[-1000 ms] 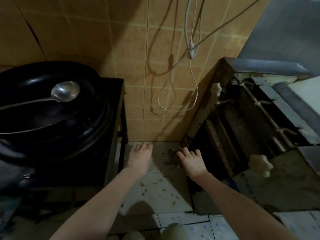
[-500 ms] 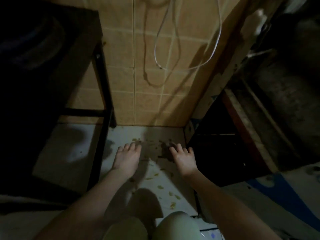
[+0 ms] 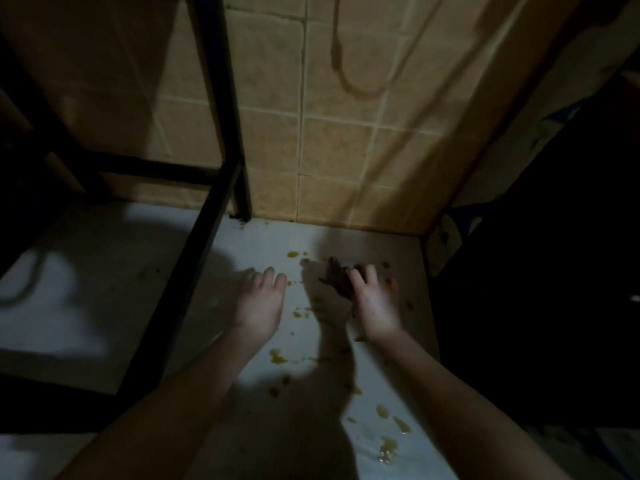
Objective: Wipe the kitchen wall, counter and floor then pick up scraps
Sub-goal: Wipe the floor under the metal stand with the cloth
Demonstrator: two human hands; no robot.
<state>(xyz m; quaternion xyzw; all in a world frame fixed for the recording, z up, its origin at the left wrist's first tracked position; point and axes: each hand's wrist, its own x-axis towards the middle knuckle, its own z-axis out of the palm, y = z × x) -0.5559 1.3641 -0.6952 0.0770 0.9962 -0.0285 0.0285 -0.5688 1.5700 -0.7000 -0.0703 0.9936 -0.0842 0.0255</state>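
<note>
Both my hands are down on the white tiled floor near the base of the tan tiled wall. My left hand lies flat, fingers straight, touching the floor. My right hand also lies palm down with straight fingers, its thumb side against a dark clump of scraps. Small yellow scraps are scattered over the floor between and behind my hands, with more yellow bits nearer to me. The scene is dim.
A black metal stand leg with a cross bar rises left of my hands. A dark cabinet side closes the right. A cable's shadow loops on the wall.
The view has dropped closer to the floor, so the stove top and wok are out of frame. Both hands stay on the floor, the right one still beside the dark clump.
</note>
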